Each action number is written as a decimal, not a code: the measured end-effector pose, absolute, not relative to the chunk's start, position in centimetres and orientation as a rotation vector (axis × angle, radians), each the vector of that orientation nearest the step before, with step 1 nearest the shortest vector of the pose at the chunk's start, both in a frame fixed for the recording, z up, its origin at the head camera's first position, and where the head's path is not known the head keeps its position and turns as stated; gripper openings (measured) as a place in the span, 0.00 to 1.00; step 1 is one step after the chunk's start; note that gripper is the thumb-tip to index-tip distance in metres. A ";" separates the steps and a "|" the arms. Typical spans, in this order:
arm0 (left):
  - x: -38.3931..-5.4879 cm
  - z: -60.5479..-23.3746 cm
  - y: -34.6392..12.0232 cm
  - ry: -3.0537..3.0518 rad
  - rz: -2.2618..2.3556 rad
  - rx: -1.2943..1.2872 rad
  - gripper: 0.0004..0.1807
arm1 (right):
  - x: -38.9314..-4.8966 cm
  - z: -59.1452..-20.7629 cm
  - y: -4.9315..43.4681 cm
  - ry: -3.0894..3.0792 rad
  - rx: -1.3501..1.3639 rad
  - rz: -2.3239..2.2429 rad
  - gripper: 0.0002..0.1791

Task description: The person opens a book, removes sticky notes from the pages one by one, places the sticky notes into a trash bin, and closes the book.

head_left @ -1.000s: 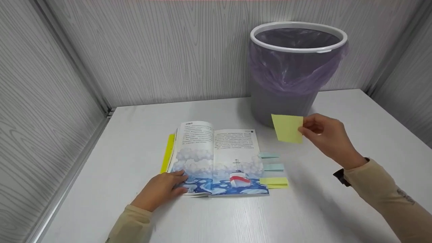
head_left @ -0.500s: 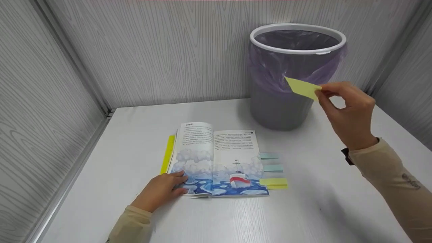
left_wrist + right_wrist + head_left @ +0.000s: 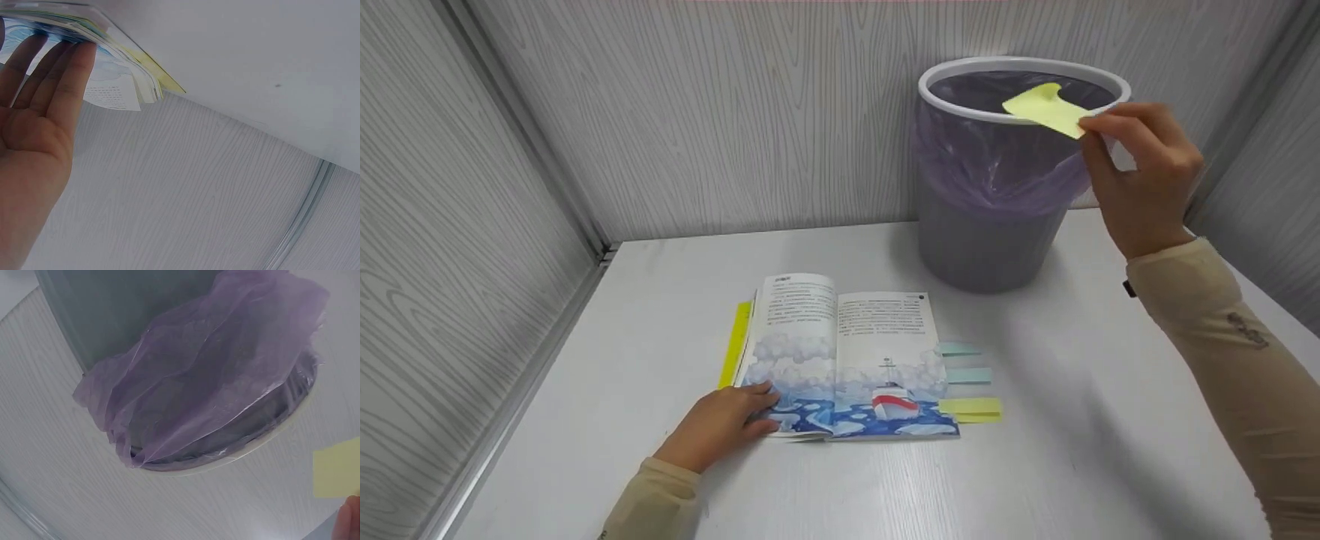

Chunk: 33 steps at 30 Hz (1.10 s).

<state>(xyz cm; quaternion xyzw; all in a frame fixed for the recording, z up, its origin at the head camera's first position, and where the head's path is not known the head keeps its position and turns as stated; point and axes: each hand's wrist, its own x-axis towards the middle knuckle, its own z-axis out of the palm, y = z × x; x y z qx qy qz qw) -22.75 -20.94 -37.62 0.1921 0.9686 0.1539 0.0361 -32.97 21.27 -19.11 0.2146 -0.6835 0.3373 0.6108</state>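
Observation:
A yellow sticky note [image 3: 1046,109] is pinched at one corner between the thumb and fingers of my right hand [image 3: 1147,169]. In the head view it overlaps the white rim of the grey trash bin [image 3: 986,255], its far corner curling up. The right wrist view has the note [image 3: 337,469] at its right edge, beside the bin's purple liner [image 3: 191,382]. My left hand [image 3: 720,424] rests on the lower left page of an open book [image 3: 885,315]. In the left wrist view the left fingers [image 3: 76,73] lie extended against the pages.
Light blue tabs [image 3: 967,376] and a folded yellow tab [image 3: 975,409] stick out from the book's right side. A bright yellow strip [image 3: 735,345] shows along its left side. Wood-grain panels [image 3: 720,120] enclose the white table [image 3: 885,487] at the back and sides.
My right hand has risen from beside the book to the bin's rim, carrying the sticky note with it. The left hand and the book have stayed in place.

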 end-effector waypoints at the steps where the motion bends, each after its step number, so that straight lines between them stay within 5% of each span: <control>1: -22.7 -37.6 -20.9 2.969 0.471 0.576 0.24 | -33.4 -19.0 21.4 -1.588 0.488 0.779 0.03; 14: -22.6 -37.7 -21.0 2.986 0.467 0.586 0.24 | -37.9 -17.1 21.8 -1.821 0.386 0.661 0.08; 33: -22.7 -37.6 -20.6 2.962 0.425 0.542 0.25 | -38.8 -15.9 21.3 -2.097 0.322 0.573 0.15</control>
